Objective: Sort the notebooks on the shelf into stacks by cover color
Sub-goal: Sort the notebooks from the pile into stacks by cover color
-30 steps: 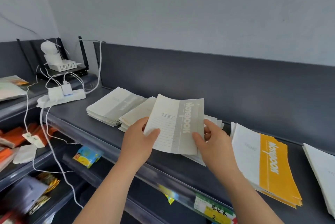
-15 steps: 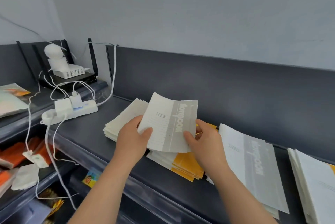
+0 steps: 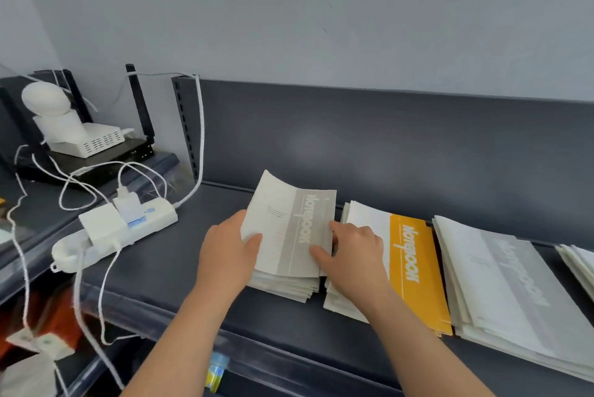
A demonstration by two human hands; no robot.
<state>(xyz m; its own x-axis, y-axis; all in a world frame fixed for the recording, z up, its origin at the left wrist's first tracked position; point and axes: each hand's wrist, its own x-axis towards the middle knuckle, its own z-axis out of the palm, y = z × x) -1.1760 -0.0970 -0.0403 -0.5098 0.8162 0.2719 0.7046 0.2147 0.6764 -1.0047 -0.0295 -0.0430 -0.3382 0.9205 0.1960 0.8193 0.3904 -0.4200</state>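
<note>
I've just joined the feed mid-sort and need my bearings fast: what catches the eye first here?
At centre, the left hand and right hand grip a gray-banded notebook, far end curled up, over a pale stack on the dark shelf. Just right of it, the orange-banded notebook topping the next stack is the brightest thing. A white power strip with looping cables lies at left.

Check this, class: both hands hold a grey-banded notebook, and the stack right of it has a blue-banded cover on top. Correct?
No. The head view shows that stack's top cover is orange-banded, not blue. The left hand and right hand do hold the grey-banded notebook.
</note>
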